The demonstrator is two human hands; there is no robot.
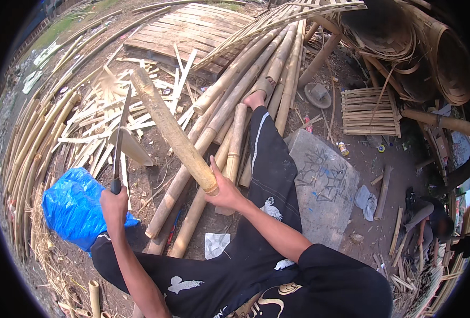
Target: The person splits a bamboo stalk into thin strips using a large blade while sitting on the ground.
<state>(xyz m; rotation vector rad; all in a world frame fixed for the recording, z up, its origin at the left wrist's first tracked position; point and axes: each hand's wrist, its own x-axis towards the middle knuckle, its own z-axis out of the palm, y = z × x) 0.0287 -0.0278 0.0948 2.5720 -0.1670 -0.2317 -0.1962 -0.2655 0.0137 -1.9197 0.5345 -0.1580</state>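
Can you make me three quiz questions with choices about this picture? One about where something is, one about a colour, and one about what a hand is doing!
1. Where is the plastic bag?
A. left of the knife hand
B. on the wooden platform
C. on the stone slab

2. What colour is the bag?
A. red
B. blue
C. yellow

3. What is the right hand doing?
A. resting open
B. gripping the bamboo piece
C. holding a cup

Answers: 1 A, it lies beside the left hand holding the knife. 2 B, plainly blue. 3 B, fingers wrap the bamboo's end.
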